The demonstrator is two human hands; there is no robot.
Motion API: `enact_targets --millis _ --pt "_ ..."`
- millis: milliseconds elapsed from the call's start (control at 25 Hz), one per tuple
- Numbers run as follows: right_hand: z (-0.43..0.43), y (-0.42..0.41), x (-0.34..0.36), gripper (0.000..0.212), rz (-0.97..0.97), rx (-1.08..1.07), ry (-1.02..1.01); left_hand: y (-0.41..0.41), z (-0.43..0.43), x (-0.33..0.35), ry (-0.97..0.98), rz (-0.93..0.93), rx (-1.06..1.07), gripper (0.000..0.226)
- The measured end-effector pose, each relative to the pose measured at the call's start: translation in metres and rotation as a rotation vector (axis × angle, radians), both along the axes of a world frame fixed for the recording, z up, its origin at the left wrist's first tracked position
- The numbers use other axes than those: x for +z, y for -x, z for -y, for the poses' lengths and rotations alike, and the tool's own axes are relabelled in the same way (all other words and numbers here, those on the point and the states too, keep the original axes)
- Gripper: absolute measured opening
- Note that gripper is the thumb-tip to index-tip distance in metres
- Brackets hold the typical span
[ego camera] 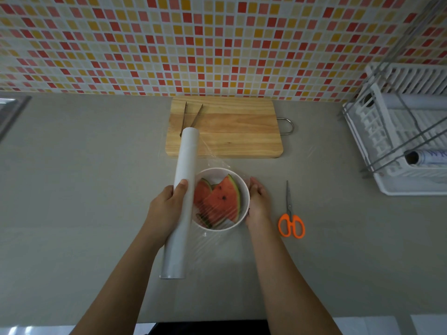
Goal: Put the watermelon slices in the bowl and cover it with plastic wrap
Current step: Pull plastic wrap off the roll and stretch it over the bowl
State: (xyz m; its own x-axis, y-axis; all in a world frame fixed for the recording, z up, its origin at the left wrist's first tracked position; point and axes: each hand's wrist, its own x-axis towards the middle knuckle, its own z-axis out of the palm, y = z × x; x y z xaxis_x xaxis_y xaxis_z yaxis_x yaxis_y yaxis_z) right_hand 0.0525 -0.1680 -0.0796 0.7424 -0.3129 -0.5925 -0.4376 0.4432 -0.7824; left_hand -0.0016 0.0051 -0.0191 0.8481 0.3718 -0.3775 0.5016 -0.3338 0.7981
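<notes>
As the head camera looks down: one white bowl [244,189] on grey counter [96,201], holding watermelon slices [223,199], with plastic wrap [212,239] stretched over its top. Left hand [169,204] clenched round the wrap roll [186,160], which is tilted just left of the bowl. Right hand [257,204], fingers straight, pressed against the bowl's right wall. Cutting board [232,126] beyond the bowl, with tongs [192,117] on it. Orange-handled scissors [291,223] beside the right hand. Dish rack [387,146] far right.
</notes>
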Motion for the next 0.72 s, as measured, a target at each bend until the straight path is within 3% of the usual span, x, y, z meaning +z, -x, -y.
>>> enact_targets --millis 80,200,280,400,480,560,720 --pt "0.002 0.005 0.0 0.027 0.035 0.021 0.197 0.0 0.0 0.0 0.003 -0.004 0.002 0.053" --pt "0.016 0.009 0.003 0.029 0.146 -0.106 0.722 -0.001 -0.002 0.0 0.008 -0.005 0.001 0.054" --pt "0.026 0.013 0.011 0.038 0.365 -0.207 0.685 -0.001 -0.002 -0.001 0.012 -0.001 0.004 0.055" --pt "0.021 0.026 0.013 0.058 0.635 0.212 0.507 -0.001 -0.002 -0.001 0.0 0.011 0.006 0.053" --pt "0.009 0.032 0.01 0.078 0.587 0.415 0.348 -0.001 -0.001 -0.001 -0.012 0.012 -0.007 0.05" --pt "0.001 0.031 0.003 0.086 0.529 0.387 0.272 -0.001 -0.001 -0.001 -0.028 0.016 -0.012 0.05" --pt "-0.006 0.027 -0.003 0.062 0.349 0.299 0.218 -0.001 -0.001 -0.002 -0.018 0.016 0.016 0.053"
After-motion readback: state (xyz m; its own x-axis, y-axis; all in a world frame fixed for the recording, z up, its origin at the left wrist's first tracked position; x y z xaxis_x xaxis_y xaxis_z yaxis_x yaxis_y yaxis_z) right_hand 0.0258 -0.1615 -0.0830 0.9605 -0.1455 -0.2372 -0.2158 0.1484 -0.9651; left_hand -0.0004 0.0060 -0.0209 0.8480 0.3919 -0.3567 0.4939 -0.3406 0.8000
